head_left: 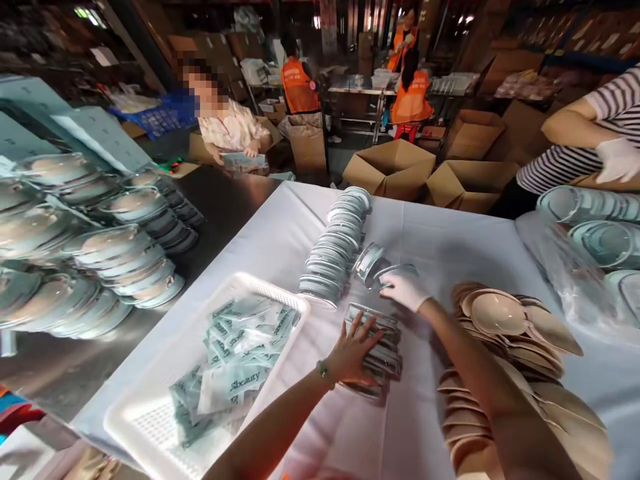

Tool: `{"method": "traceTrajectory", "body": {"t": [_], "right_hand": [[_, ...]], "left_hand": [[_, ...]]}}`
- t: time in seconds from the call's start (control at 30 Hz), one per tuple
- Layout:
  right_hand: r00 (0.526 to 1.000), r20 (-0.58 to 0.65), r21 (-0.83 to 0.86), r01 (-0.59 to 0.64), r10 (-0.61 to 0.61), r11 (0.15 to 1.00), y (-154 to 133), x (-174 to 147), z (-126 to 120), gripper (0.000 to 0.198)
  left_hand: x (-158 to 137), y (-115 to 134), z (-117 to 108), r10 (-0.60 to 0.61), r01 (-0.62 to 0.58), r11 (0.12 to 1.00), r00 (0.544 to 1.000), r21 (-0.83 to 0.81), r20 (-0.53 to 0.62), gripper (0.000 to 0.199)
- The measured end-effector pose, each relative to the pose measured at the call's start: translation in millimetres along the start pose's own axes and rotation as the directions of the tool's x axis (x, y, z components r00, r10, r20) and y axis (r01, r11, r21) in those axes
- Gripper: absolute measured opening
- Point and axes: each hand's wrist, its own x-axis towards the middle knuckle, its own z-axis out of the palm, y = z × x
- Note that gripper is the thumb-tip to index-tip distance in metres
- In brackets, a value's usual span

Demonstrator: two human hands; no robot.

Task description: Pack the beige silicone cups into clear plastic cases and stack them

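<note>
The white-covered table (450, 247) has bare cloth near its far edge. One white basket (165, 427) of sachets sits at the left edge. Mid-table, the bare left hand (353, 353), grip released, presses one stack of clear lids (385, 363); the gloved right hand (405, 290) grasps one lid (397, 270) (rim only partly visible).

My left hand (353, 350) is bare, with nothing on the fingers that I can make out. Around its wrist I wear a thin bracelet (325, 373) of small greenish beads, sitting snug just behind the hand. The forearm behind it is uncovered as far as the view shows; no sleeve reaches into the picture. My right hand (404, 290) is different: it wears a white glove, thin and close-fitting, ending at the wrist. That forearm is uncovered too, with no watch or band on it.
</note>
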Motion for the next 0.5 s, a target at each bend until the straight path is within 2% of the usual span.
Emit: {"method": "traceTrajectory", "body": {"t": [0.03, 0.1, 0.17, 0.27, 0.37, 0.43, 0.5], "right_hand": [[1.0, -0.002, -0.016, 0.013, -0.013, 1.0, 17.6, 10.2, -8.6, 0.059], [0.998, 0.03, -0.106, 0.058, -0.055, 0.993, 52.1, 35.9, -21.1, 0.1], [0.991, 0.104, -0.136, 0.098, -0.084, 0.986, 74.2, 63.6, -24.3, 0.115], [0.978, 0.109, -0.145, 0.193, -0.179, 0.97, 71.4, 96.9, -18.4, 0.1], [0.956, 0.107, -0.254, 0.293, -0.275, 0.922, 44.6, 118.1, -17.0, 0.071], [0.955, 0.133, -0.31, 0.296, -0.267, 0.904, 34.3, 126.1, -22.2, 0.053], [0.968, 0.104, -0.338, 0.248, -0.226, 0.908, 39.9, 126.5, -29.5, 0.041]], "left_hand": [[-11.6, 2.8, 8.8, -0.006, 0.006, 1.0, 1.0, -0.014, -0.002, 0.137], [-32.3, 9.3, 20.4, -0.005, 0.005, 1.0, 1.0, -0.019, -0.011, 0.137], [-44.6, 14.2, 24.2, 0.015, -0.015, 1.0, 0.999, -0.001, -0.042, 0.133], [-42.2, 13.3, 17.8, 0.039, -0.037, 0.999, 0.991, 0.019, -0.125, 0.123], [-18.5, 4.2, 2.1, -0.027, 0.021, 0.999, 0.982, -0.034, -0.187, 0.095], [2.6, -3.4, -9.9, -0.12, 0.103, 0.99, 0.974, -0.092, -0.195, 0.076], [21.5, -10.5, -21.0, -0.202, 0.179, 0.974, 0.964, -0.138, -0.174, 0.073]]}}
